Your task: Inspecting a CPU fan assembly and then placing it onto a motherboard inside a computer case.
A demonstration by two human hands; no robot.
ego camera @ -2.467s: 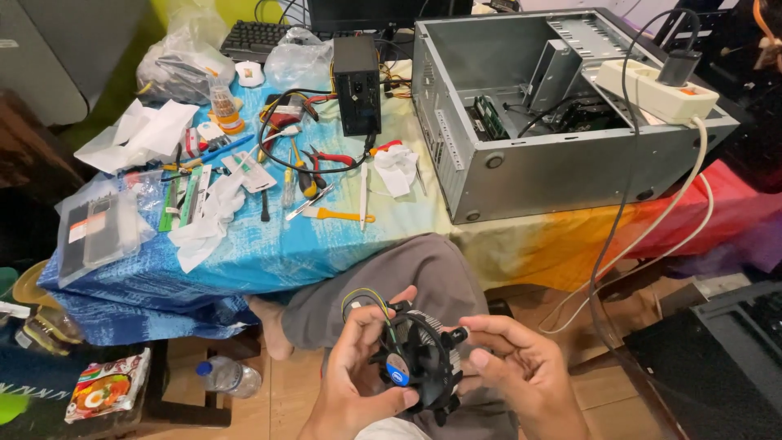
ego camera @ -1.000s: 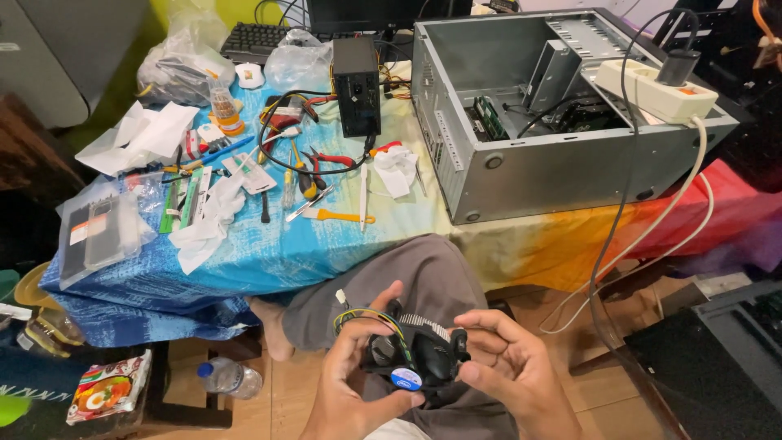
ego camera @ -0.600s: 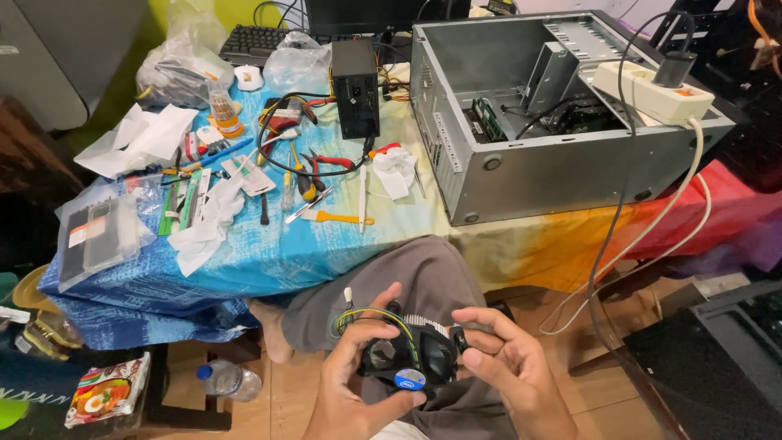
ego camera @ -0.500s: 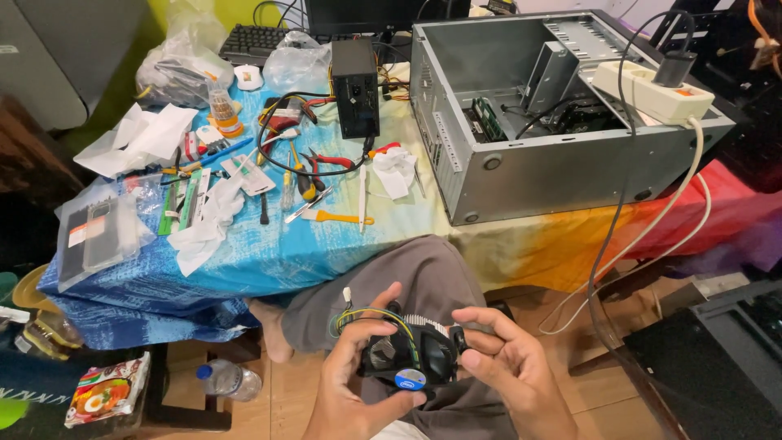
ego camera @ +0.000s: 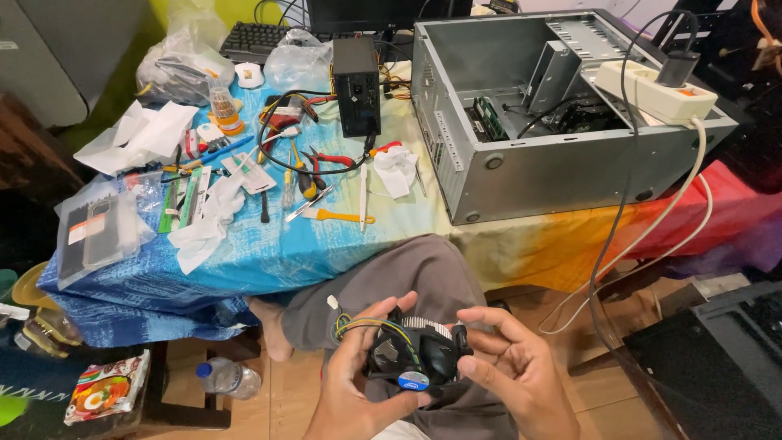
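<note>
Both hands cup the black cooler fan (ego camera: 415, 358) over the lap below the table's near edge: left hand (ego camera: 350, 383) gripping its left side, right hand (ego camera: 513, 375) half-curled against its right.

Both hands, left hand (ego camera: 352, 383) and right hand (ego camera: 521, 376), hold a black cooler fan (ego camera: 414, 361) above the lap.

A makeshift computer repair spot in a home. An opened grey computer case (ego camera: 562, 122) lies on a table draped in a bright cloth (ego camera: 326, 244), amid pliers (ego camera: 326, 159), screwdrivers (ego camera: 338, 216), a power supply (ego camera: 357, 75) and a keyboard (ego camera: 252, 37)
</note>
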